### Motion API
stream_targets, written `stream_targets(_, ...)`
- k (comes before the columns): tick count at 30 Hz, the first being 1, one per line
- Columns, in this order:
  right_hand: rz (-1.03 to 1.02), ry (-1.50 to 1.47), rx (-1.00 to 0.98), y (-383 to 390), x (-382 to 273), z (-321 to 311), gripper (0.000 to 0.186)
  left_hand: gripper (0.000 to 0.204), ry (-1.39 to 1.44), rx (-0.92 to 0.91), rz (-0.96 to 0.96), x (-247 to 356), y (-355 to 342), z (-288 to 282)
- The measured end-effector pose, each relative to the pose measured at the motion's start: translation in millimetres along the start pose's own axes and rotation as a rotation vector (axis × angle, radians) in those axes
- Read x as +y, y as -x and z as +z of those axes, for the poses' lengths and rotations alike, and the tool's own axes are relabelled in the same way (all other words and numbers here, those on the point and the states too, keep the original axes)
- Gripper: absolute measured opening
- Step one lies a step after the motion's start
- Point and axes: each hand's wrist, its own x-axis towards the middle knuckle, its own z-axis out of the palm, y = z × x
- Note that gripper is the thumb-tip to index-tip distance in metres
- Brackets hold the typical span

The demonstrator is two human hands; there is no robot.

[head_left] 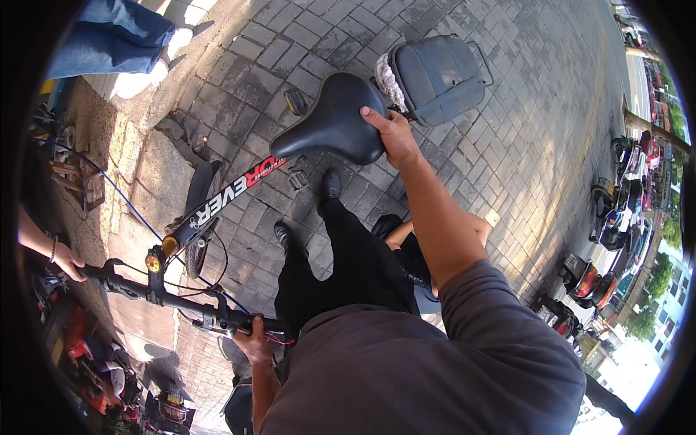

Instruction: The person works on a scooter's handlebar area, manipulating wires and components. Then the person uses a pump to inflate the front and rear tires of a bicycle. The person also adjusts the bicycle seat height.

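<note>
A bicycle stands in front of me with a black frame tube (230, 197) marked in white and red. My right hand (395, 135) grips the rear edge of its wide black saddle (330, 116), thumb on top and fingers underneath. My left hand (254, 341) is wrapped round the near end of the black handlebar (185, 301). Another person's hand (69, 262), with a bracelet at the wrist, is at the handlebar's far end. Beyond the saddle sits a dark grey padded rear seat or bag (438, 78). Two pedals (296, 101) show beside the saddle.
A person in jeans (112, 40) stands at the upper left. Beside my right arm, another person's arm (399, 235) shows partly. Parked scooters (591, 279) line the right, and more vehicles (90, 355) crowd the lower left. Grey paving bricks (551, 94) cover the ground.
</note>
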Motion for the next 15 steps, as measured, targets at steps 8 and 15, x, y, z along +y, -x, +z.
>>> stream_targets(8,-0.132,-0.128,0.043,7,-2,0,0.07,0.02,0.093,-0.075,0.086,18,-1,21)
stream_targets(15,-0.049,-0.1,0.009,6,-6,-5,0.075,0.022,0.049,-0.022,0.232,9,-8,45)
